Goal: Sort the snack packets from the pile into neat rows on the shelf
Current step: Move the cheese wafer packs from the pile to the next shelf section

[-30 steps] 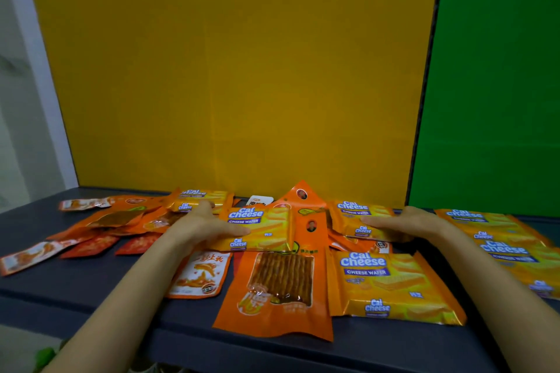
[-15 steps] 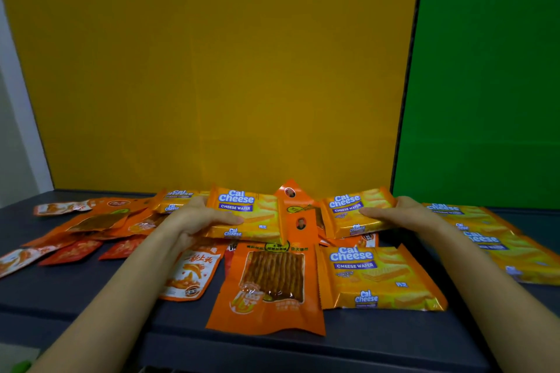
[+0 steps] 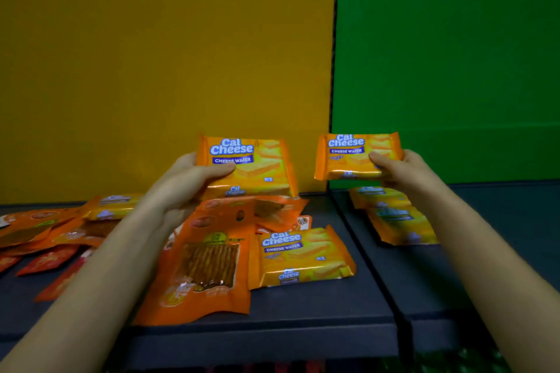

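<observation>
Shelf (image 3: 303, 309): dark grey, in two sections parted by a seam (image 3: 368, 254) that runs front to back.

Nearest, left section: strip-snack pouch (image 3: 206, 269), orange with a clear window, lying flat by the front edge. Touching its right side is the lying wafer packet (image 3: 303, 257), yellow and face up.

Further left, partly under the left forearm: red sachets (image 3: 48, 260), lying flat. Behind them is a loose heap of orange pouches (image 3: 45, 227), overlapping, with a half-buried wafer packet (image 3: 112, 206) at the rear.

Right section: stacked wafer packets (image 3: 394, 215), overlapping in a short row below the right wrist.

Above the shelf, clear of everything lying on it:
- Left hand (image 3: 188, 182) grasps the left wafer packet (image 3: 257, 166) by its left end, thumb across the printed face. The packet is held over the back of the heap.
- Right hand (image 3: 400, 169) grasps the right wafer packet (image 3: 348, 154) by its right end, thumb on the front. The packet hangs over the seam.
- The two held packets are apart, at about the same height.

Farthest: yellow panel (image 3: 166, 54) behind the left section, green panel (image 3: 454, 54) behind the right.
</observation>
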Demonstrator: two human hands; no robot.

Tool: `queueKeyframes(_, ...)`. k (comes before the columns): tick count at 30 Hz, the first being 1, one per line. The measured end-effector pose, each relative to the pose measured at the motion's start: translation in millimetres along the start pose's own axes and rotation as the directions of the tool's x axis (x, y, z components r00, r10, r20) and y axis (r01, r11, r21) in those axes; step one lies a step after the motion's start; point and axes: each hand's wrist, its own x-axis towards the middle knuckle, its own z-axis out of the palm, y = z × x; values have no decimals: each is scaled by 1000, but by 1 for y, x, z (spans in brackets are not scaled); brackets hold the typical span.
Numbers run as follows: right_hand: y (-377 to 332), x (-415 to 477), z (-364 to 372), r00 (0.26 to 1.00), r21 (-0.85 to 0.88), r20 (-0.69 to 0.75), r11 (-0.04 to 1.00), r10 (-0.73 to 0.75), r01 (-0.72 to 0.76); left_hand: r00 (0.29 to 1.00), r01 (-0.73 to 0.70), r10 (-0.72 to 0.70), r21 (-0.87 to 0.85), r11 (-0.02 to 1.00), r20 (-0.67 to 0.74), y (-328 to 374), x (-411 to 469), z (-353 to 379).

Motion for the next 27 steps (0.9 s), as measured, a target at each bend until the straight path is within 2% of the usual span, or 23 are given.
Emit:
queueKeyframes(2, 1, -4, -30, 1000, 48, -13, 999, -3, 3, 999, -1, 1, -1, 1000, 52, -3, -9, 38)
queueKeyframes(6, 14, -5, -100, 997, 14, -73, 1000, 25, -24, 984, 36, -33, -12, 999, 173, -22, -29, 114)
queueKeyframes(10, 33, -1, -158, 992, -12, -104, 997, 72, -74, 973, 69, -61, -27, 997, 222, -48, -47, 181)
queueKeyframes(19, 84, 26, -234, 980, -16, -35, 980, 195, -196, 978, 174, -174, 6, 985, 116, -84, -78, 258)
queueKeyframes(24, 108, 39, -248, 961, -29, 28, 961, 276, -275, 990, 132, -141, 217, 967, 26, -81, -83, 274)
queueKeyframes(27, 116, 49, -247, 952, -13, 53, 954, 300, -300, 987, 138, -158, 403, 905, 15, -75, -81, 273)
